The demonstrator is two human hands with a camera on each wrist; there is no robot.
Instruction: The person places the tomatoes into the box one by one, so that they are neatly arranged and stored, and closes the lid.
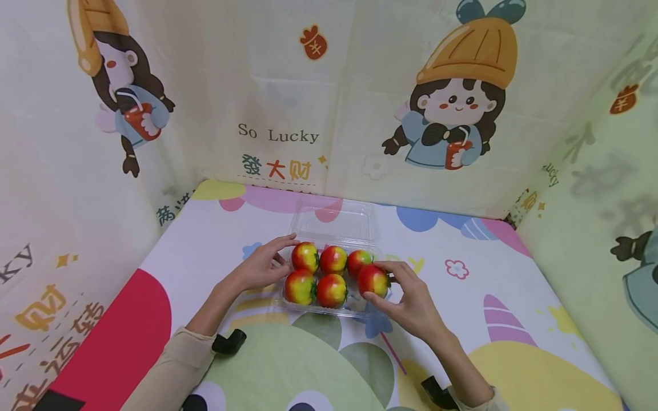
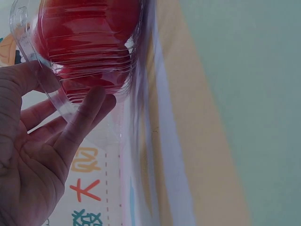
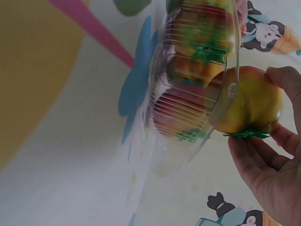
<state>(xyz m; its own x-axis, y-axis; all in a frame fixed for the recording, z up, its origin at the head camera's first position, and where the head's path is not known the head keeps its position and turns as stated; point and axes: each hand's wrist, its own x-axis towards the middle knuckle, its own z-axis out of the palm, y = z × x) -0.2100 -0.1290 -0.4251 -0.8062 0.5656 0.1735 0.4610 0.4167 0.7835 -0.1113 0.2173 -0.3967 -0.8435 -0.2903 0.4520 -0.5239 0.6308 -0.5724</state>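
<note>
A clear plastic container (image 1: pixel 329 311) lies on the table, its lid (image 1: pixel 335 224) folded open to the back. Inside, three red-and-yellow fruits (image 1: pixel 333 260) with green leafy tops form the back row, and two more (image 1: pixel 332 290) sit in front. My left hand (image 1: pixel 261 266) holds the container's left end; in the left wrist view the thumb is at the rim and the fingers against the ribbed wall. With thumb and fingertips, my right hand (image 1: pixel 411 301) grips another red-and-yellow fruit (image 3: pixel 251 101) at the container's front right, level with the rim in the right wrist view.
A printed cloth (image 1: pixel 247 365) covers the table. Patterned fabric walls (image 1: pixel 360 103) rise at the back and both sides. A black strap piece (image 1: pixel 229 342) sits at the left cuff, and another (image 1: pixel 438 393) by the right wrist.
</note>
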